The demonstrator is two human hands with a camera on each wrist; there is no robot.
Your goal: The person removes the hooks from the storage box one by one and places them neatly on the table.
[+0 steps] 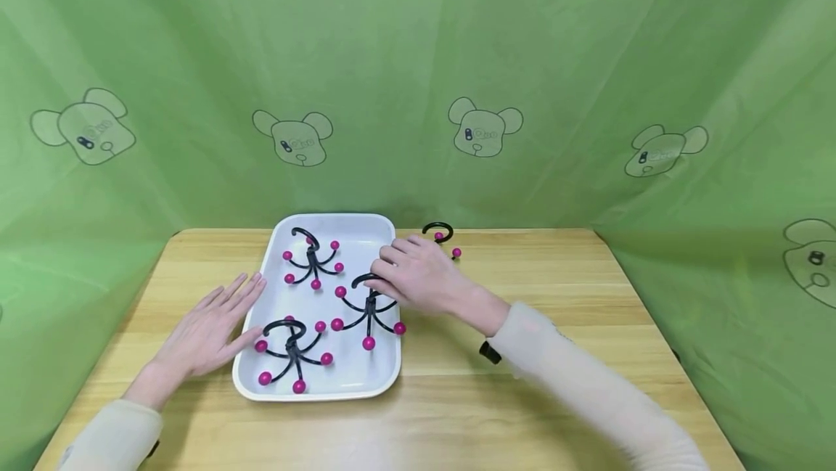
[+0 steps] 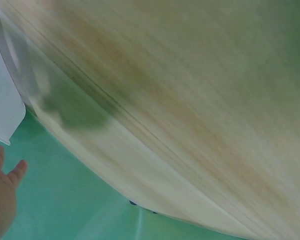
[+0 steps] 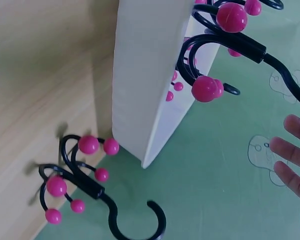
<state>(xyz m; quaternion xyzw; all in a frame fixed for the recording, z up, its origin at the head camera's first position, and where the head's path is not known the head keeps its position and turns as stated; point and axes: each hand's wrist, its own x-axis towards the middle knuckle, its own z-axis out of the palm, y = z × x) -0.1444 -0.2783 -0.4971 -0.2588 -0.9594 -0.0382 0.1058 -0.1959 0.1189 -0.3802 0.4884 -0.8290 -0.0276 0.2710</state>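
Observation:
My right hand (image 1: pixel 421 275) pinches the curved top of a black multi-arm hook hanger (image 1: pixel 370 308) with pink ball tips. This hanger overlaps the right side of a white tray (image 1: pixel 346 387) in the head view; in the right wrist view its arms (image 3: pixel 240 46) show over the tray's rim. My left hand (image 1: pixel 205 333) lies with fingers straight along the tray's left side, fingertips at the rim. Two similar hangers stand in the tray, one at the back left (image 1: pixel 312 257) and one at the front left (image 1: pixel 292 347).
Another black hanger (image 3: pixel 87 182) stands on the wooden table (image 1: pixel 522 268) beyond the tray's right side, partly hidden behind my right hand in the head view. Green curtains (image 1: pixel 405 43) with mouse-head outlines close off the back and sides.

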